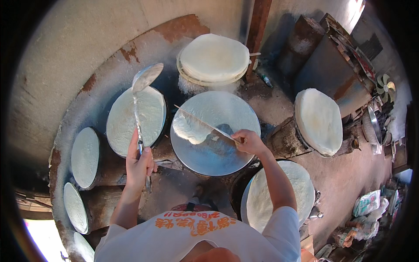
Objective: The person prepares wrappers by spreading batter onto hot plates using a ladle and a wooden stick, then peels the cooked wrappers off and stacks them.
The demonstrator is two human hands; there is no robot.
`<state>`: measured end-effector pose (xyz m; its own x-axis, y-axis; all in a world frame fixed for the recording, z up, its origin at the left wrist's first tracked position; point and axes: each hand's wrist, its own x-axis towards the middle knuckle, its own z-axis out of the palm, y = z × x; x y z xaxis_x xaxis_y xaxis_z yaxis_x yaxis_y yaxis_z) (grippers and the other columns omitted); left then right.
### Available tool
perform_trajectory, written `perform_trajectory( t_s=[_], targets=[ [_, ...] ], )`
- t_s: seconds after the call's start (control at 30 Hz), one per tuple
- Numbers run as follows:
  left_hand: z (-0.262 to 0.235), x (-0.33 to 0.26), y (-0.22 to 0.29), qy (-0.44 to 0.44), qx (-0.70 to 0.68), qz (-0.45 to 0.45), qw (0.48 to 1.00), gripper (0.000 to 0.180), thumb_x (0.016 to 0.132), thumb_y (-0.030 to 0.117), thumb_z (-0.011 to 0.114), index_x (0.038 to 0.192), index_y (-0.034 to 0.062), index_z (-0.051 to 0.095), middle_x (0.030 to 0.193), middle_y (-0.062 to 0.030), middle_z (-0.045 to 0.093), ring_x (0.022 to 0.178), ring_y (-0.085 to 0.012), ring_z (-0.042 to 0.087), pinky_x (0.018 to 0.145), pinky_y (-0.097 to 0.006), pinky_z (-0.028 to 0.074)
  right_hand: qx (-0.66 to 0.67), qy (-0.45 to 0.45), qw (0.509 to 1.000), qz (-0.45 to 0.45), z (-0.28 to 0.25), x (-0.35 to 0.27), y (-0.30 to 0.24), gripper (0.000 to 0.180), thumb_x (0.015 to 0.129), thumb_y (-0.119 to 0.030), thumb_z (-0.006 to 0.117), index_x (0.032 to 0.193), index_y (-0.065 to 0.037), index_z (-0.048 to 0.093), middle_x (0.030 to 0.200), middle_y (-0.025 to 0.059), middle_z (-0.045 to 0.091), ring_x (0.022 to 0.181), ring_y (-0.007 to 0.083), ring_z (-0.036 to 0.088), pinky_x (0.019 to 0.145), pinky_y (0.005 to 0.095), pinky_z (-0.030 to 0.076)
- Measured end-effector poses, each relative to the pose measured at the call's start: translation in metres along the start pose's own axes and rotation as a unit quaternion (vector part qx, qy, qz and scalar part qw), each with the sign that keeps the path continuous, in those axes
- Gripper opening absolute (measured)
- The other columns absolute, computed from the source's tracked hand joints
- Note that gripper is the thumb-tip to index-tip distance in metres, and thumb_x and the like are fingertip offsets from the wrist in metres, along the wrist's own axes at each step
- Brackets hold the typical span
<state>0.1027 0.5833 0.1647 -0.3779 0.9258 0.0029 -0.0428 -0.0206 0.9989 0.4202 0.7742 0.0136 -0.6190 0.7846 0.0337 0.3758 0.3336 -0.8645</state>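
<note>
Rough plastered walls and a dusty earthen floor ringed the person, with round griddles set all about them. At the centre sat the big metal griddle (216, 133), mostly bare and shiny; only a pale smear of batter (192, 129) lay on its nine o'clock side. The right hand (248, 142) was closed tight around a thin flat spreader stick (205, 124), whose blade lay across that smear, so I judged the spreading on this plate barely begun, with most of the surface left to cover. The left hand (139, 163) was wrapped firmly around the handle of a long ladle (146, 78), its bowl raised at eleven o'clock over a neighbouring griddle (136, 120) already coated white edge to edge. More coated rounds (85, 157) curved away at eight and nine o'clock, another (279, 194) lay at five. Finished sheets stood stacked (214, 59) at twelve, and a further pile (318, 120) at three.
</note>
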Motion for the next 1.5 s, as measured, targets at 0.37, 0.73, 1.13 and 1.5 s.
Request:
perform_trajectory(
  t_s=[0.37,0.73,1.13,1.5],
  targets=[
    [-0.013,-0.022,-0.005,-0.014,0.042,-0.083,0.996,0.058,0.097,0.005,0.040,0.149,0.0147,0.017,0.054,0.0030,0.035,0.039,-0.0058,0.032,0.043,-0.024,0.039,-0.009,-0.024,0.999,0.031,-0.002,-0.019,-0.025,0.040,0.065,0.005,0.063,0.104,-0.007,0.068,0.096,0.0044,0.066,0.079,0.0141,0.060,0.069,0.0286,0.049],
    [-0.046,-0.072,-0.080,-0.098,0.195,-0.206,0.954,0.059,0.092,0.013,0.054,0.146,0.0175,0.029,0.060,0.0029,0.042,0.045,-0.0059,0.044,0.042,-0.024,0.044,-0.018,0.041,0.999,-0.001,0.015,-0.104,-0.027,0.038,0.063,0.008,0.062,0.099,-0.005,0.068,0.099,0.0086,0.066,0.081,0.0174,0.063,0.069,0.0303,0.051],
    [-0.097,-0.103,-0.069,-0.185,0.106,-0.208,0.955,0.062,0.092,0.005,0.051,0.147,0.0141,0.024,0.062,0.0006,0.046,0.042,-0.0064,0.044,0.042,-0.023,0.042,-0.168,0.125,0.977,0.027,0.115,-0.208,-0.082,0.038,0.065,0.007,0.062,0.100,-0.008,0.068,0.103,0.0108,0.063,0.097,0.0258,0.061,0.083,0.0344,0.050],
    [-0.169,-0.034,-0.003,-0.207,-0.086,0.053,0.973,0.061,0.098,0.010,0.042,0.149,0.0113,0.009,0.052,0.0022,0.039,0.038,-0.0047,0.034,0.041,-0.024,0.039,0.542,0.380,0.736,0.141,0.393,0.076,-0.142,0.020,0.097,-0.016,0.044,0.116,-0.010,0.040,0.083,0.0078,0.060,0.050,0.0106,0.047,0.042,0.0253,0.039]
  ],
)
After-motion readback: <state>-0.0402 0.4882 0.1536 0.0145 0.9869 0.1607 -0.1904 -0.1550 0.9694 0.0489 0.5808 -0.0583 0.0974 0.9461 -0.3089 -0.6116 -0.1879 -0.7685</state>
